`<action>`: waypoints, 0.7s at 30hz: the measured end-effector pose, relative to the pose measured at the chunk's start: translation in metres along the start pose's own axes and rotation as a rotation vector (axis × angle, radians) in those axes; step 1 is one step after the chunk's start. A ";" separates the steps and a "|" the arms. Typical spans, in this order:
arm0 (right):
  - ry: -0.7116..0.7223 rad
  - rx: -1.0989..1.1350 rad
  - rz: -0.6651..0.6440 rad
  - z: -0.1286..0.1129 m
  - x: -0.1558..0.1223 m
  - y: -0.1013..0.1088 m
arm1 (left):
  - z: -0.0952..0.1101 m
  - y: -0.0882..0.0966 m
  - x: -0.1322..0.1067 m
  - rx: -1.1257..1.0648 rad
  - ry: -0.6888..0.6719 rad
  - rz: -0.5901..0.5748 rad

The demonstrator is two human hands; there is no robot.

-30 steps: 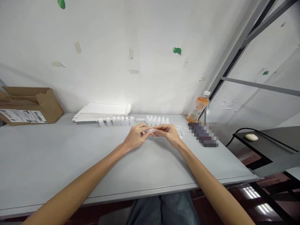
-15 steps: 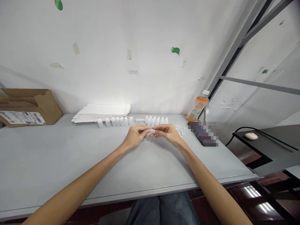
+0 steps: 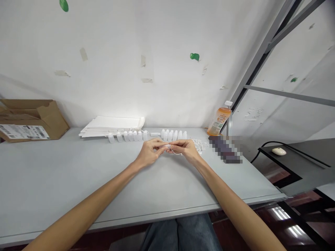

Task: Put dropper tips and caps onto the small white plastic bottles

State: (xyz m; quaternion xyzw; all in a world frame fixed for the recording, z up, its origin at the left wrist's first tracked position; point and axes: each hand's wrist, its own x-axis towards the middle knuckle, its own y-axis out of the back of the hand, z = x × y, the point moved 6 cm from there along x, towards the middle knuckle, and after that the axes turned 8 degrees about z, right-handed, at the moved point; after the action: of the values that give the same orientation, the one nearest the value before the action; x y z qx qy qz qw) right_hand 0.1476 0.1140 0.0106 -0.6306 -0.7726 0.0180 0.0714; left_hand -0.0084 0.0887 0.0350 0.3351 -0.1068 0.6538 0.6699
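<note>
Over the middle of the table, my left hand [image 3: 149, 152] is closed around a small white plastic bottle [image 3: 165, 146], most of it hidden by fingers. My right hand [image 3: 187, 150] pinches at the bottle's neck end, and a thin white string [image 3: 176, 153] trails from those fingertips to the right. Behind the hands stands a cluster of similar bottles [image 3: 174, 135]. A row of bottles with strings at their necks [image 3: 130, 136] stands to the left. One more bottle [image 3: 155, 134] lies on its side between the groups. Beside my right hand is a pile of white strings [image 3: 199, 145].
White sheets [image 3: 112, 124] are stacked against the wall, and an open cardboard box [image 3: 56, 120] sits at the far left. To the right are an orange drink bottle [image 3: 219, 120] and a dark blurred-out object [image 3: 225, 150]. A white mouse [image 3: 278, 151] rests on a black surface beyond the grey table [image 3: 78, 181].
The string's loose end now hangs in view below my right fingers. Both hands remain together in nearly the same place, and the camera view has shifted slightly.
</note>
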 end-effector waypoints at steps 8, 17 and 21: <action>0.016 0.070 0.019 -0.001 0.002 -0.001 | 0.004 0.002 -0.001 0.090 -0.167 0.089; 0.003 0.041 -0.102 -0.010 -0.007 -0.012 | 0.008 0.004 0.000 0.039 -0.142 0.102; 0.009 0.082 -0.074 -0.009 -0.006 -0.011 | 0.016 0.004 -0.003 0.106 -0.275 0.135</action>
State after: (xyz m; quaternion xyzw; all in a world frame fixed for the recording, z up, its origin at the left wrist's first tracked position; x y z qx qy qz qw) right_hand 0.1396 0.1058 0.0206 -0.5981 -0.7938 0.0440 0.1013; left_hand -0.0080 0.0762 0.0465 0.4483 -0.1853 0.6499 0.5851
